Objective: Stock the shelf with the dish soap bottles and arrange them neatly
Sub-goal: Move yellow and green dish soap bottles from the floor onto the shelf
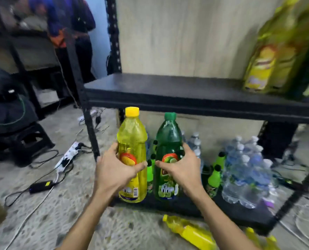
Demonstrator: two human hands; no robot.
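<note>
My left hand (114, 170) grips a yellow dish soap bottle (131, 139) with a yellow cap, held upright. My right hand (182, 168) grips a green dish soap bottle (169, 136) with a green cap, upright beside it. Both bottles are in front of the lower opening of the black shelf (168, 94), their caps just below the middle shelf board's front edge. On that board at the far right stand blurred yellow bottles (269, 64). More yellow bottles (189, 231) lie on the floor below my arms.
The bottom shelf holds packs of water bottles (244, 170) and small green bottles (216, 172). A power strip (67, 156) and cables lie on the floor at left. A person (67, 24) stands behind the shelf post. A black stool (22, 141) is at left.
</note>
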